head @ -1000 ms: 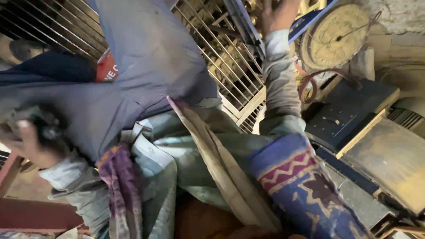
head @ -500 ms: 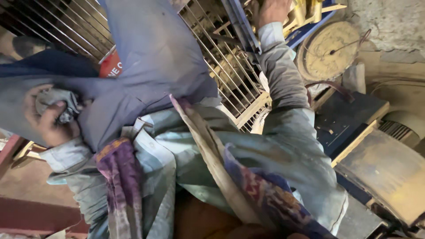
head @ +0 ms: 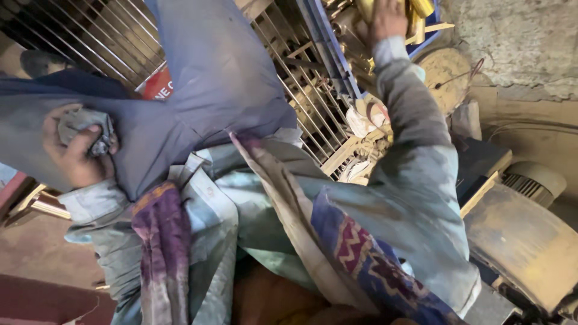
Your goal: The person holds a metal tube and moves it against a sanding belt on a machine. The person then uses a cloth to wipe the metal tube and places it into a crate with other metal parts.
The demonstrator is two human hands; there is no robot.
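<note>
Head view, looking down along both arms. The left hand (head: 75,150), at the 9 o'clock side of the frame, is closed in a fist around a bunched fold of grey-blue cloth (head: 211,102); the thumb lies across the wad and the fingers curl tightly behind it. From the fist this cloth spreads toward 12 o'clock as a broad, taut sheet, covering part of a metal grille (head: 295,90). The right hand (head: 388,18), at about 1 o'clock near the upper edge, reaches among brass-coloured parts (head: 421,9) beside a blue frame (head: 328,48); its fingers are bent against these parts, but whether they grip one cannot be told. Both forearms wear pale, soiled sleeves (head: 415,180). A patterned scarf (head: 367,265) in purple, blue and red hangs from the chest toward 5 o'clock. A round dial scale (head: 445,75) lies just beside the right sleeve at 2 o'clock, and a dusty motor housing (head: 530,241) sits at 4 o'clock.
</note>
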